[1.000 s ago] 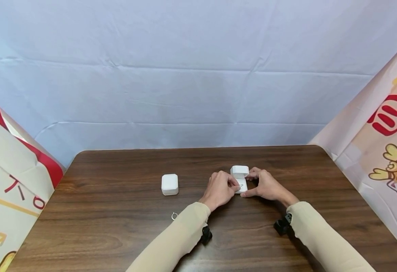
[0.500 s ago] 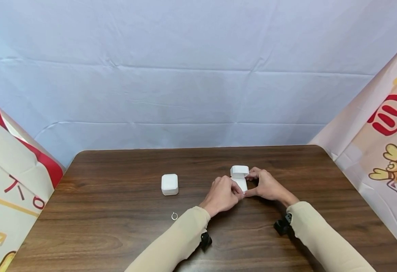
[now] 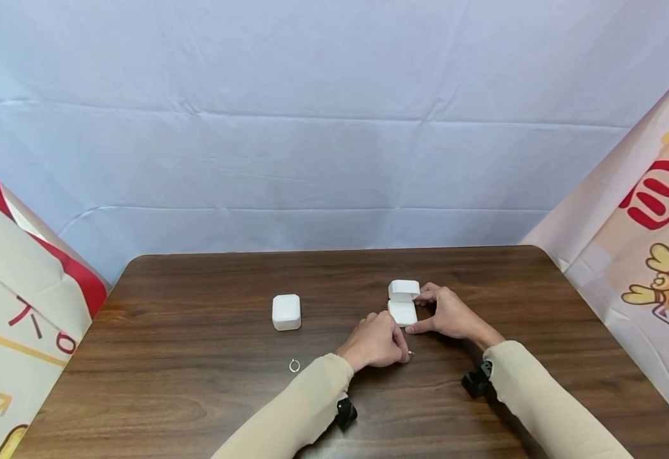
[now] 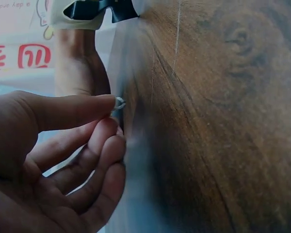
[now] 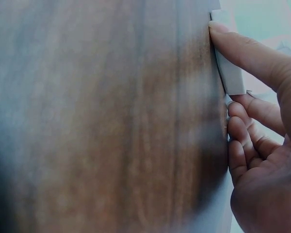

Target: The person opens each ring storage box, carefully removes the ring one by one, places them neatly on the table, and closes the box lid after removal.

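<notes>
A small silver-coloured ring (image 4: pixel 120 103) is pinched between the thumb and forefinger of my left hand (image 3: pixel 373 341), in front of the raised-lid white ring box (image 3: pixel 402 313). In the left wrist view the ring peeks out past the thumb tip, most of it hidden. My right hand (image 3: pixel 450 313) holds that box at its right side, thumb near the front corner and fingers toward the back. The right wrist view shows the thumb and forefinger along the box wall (image 5: pixel 231 73). The box's white insert shows, with no ring visible on it.
A second white ring box (image 3: pixel 286 312), lid down, stands to the left on the brown wooden table (image 3: pixel 197 306). Another ring (image 3: pixel 294 365) lies nearer, beside my left sleeve (image 3: pixel 306 398). Pale cloth (image 3: pixel 311 159) hangs behind the table's far edge.
My left hand has drawn the ring from the box's insert, past the front edge and toward me. The right hand keeps its hold on the box, which has barely moved.
</notes>
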Demonstrator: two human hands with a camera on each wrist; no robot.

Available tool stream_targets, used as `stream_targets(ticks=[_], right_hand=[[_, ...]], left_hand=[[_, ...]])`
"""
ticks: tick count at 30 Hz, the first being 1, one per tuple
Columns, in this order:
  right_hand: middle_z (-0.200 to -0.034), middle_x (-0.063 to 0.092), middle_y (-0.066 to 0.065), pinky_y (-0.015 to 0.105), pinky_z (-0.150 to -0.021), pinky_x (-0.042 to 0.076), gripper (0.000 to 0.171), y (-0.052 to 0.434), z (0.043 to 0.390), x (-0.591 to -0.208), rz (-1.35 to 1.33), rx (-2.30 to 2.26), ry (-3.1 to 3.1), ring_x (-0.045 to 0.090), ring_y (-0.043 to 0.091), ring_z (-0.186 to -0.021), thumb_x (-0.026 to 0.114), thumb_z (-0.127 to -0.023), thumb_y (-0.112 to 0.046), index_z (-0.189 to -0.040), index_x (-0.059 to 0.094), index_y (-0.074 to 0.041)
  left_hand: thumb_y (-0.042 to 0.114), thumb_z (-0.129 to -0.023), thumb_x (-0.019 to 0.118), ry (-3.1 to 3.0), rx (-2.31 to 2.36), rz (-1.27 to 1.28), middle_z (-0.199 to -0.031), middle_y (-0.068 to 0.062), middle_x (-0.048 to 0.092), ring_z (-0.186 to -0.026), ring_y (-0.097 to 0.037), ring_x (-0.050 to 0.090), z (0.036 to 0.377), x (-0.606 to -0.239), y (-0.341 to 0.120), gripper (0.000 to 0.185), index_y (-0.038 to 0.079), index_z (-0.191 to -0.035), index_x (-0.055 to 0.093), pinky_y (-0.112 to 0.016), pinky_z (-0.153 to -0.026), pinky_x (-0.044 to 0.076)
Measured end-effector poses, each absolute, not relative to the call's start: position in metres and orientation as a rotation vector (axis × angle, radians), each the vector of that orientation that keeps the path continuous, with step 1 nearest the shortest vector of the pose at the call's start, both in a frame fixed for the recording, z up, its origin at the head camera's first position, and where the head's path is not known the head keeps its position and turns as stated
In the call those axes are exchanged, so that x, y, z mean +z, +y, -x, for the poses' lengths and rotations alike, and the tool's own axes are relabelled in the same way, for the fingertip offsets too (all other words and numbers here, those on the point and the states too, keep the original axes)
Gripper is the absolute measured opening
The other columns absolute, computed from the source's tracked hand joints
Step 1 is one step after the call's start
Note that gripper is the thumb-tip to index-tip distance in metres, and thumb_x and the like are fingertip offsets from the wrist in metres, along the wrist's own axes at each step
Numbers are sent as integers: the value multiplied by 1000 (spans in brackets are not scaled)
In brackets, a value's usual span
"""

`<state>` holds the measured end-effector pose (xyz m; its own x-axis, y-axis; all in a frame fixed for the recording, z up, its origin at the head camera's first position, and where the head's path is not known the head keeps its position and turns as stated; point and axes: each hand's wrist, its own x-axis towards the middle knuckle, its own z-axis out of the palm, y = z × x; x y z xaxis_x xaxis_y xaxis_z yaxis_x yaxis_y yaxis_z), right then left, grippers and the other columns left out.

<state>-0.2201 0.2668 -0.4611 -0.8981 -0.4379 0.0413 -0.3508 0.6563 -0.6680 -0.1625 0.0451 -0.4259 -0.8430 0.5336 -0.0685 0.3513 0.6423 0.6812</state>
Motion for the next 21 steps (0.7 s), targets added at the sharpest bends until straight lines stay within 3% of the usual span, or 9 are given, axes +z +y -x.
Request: stream_targets(ticks=[21], right_hand=[[-107, 61, 3, 38, -84, 47, 49, 266, 220, -461, 628, -1061, 2740, 56, 21, -95, 95, -72, -31, -111, 77, -6]], left_hand=[[21, -74, 88, 2624, 802, -531, -63, 11, 60, -66, -16, 56, 158, -425, 52, 25, 22, -58, 69, -35, -60, 46]])
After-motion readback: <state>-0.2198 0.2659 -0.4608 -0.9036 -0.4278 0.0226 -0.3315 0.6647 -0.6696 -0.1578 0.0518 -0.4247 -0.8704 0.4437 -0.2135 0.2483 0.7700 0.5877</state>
